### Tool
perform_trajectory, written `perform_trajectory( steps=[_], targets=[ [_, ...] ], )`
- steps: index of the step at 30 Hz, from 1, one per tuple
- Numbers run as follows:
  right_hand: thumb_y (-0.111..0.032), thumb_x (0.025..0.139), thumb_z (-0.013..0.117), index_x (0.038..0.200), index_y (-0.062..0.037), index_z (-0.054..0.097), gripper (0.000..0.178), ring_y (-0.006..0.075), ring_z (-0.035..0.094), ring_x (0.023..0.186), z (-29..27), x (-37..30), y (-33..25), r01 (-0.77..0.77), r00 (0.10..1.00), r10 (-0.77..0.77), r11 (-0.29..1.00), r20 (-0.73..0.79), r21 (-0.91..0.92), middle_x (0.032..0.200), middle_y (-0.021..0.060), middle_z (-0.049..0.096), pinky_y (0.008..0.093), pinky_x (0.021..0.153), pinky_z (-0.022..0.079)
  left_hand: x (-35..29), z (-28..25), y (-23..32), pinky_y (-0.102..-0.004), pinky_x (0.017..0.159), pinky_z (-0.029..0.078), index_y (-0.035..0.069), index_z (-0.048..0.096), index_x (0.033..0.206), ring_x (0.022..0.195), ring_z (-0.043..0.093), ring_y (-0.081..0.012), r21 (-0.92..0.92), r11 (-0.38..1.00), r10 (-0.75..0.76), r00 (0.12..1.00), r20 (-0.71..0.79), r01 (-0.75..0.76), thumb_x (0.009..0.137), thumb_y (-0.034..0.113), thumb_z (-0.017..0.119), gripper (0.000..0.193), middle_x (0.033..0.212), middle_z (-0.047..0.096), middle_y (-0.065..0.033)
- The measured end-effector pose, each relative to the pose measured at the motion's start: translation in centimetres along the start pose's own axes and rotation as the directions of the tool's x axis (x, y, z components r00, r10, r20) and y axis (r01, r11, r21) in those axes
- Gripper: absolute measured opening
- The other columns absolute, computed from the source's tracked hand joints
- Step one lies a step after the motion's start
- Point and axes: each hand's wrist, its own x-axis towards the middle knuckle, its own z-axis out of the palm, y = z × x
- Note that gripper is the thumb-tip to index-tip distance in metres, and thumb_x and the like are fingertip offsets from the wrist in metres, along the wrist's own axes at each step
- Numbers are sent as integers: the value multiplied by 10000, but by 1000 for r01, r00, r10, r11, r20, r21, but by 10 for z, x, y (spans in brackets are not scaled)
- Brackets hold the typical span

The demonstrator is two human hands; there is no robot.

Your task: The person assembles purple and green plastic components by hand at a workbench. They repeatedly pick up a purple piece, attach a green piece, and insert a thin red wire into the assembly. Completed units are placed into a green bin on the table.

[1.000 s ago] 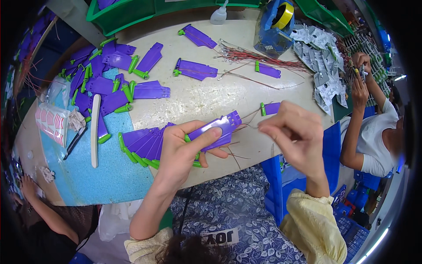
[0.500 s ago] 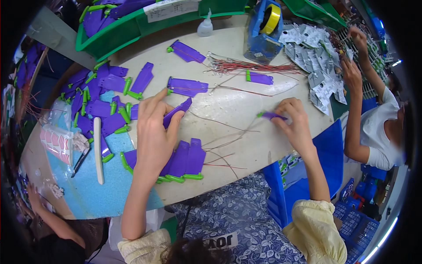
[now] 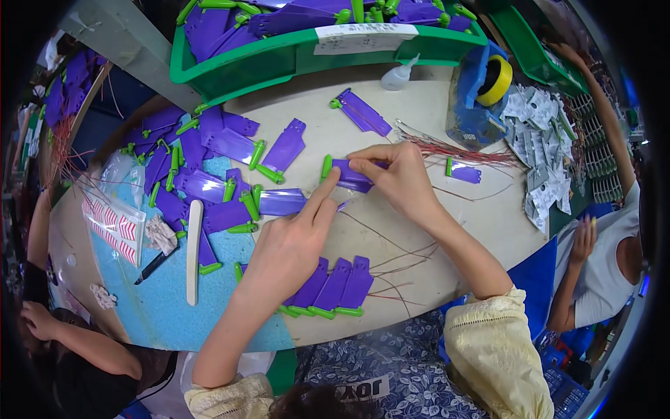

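Note:
A flat purple plastic piece (image 3: pixel 354 180) with a green end lies under both hands. My right hand (image 3: pixel 405 181) pinches its right part between thumb and fingers. My left hand (image 3: pixel 289 248) reaches in from the left, its index fingertip at the piece's left side near the green end. Below the left fingers a purple sliver (image 3: pixel 342 207) with a thin wire sticks out; the rest of that piece is hidden by the hand. Nearer me, a row of purple pieces (image 3: pixel 335 286) with green ends lies partly behind my left wrist, thin wires trailing right.
A heap of purple-green pieces (image 3: pixel 209 185) lies left, by a pale stick (image 3: pixel 195 251). Behind stand a full green bin (image 3: pixel 279 66), a white dropper bottle (image 3: pixel 398 75) and a tape dispenser (image 3: pixel 471 105). Red wires (image 3: pixel 467 155) and grey parts (image 3: pixel 544 153) lie right; co-workers sit either side.
The view has shifted, so the table's things appear lower and further right. My right hand has come from the right to the purple piece beside my left hand, whose index finger now stretches out.

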Motion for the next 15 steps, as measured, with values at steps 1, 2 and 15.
perform_trajectory(
  steps=[1, 2, 15],
  targets=[
    [-90, 814, 742, 969, -4, 767, 179, 187, 601, 613, 0, -1, -5, 28, 1000, -29, 998, -8, -63, 787, 101, 718, 323, 589, 477, 4, 4, -1, -424, 574, 543, -25, 519, 1031, 667, 667, -365, 36, 999, -36, 999, 13, 35, 893, 47, 590, 171, 1468, 494, -97],
    [-95, 795, 747, 961, -13, 769, 187, 243, 621, 607, 1, -2, -9, 56, 998, -58, 990, -15, -126, 800, 131, 720, 347, 606, 493, 5, 5, -1, -432, 573, 542, -24, 517, 1032, 659, 663, -371, 49, 998, -33, 999, 4, 33, 896, 47, 580, 166, 1475, 485, -101],
    [33, 794, 731, 1019, -4, 577, 275, 150, 658, 807, -4, -34, -55, -67, 987, -7, 887, 158, 458, 860, 76, 691, 310, 746, 510, -18, -28, 0, -415, 554, 511, -18, 558, 1089, 632, 694, -316, -669, 694, -396, 917, -46, 266, 970, 105, 584, 173, 766, 693, -182]
  ],
)
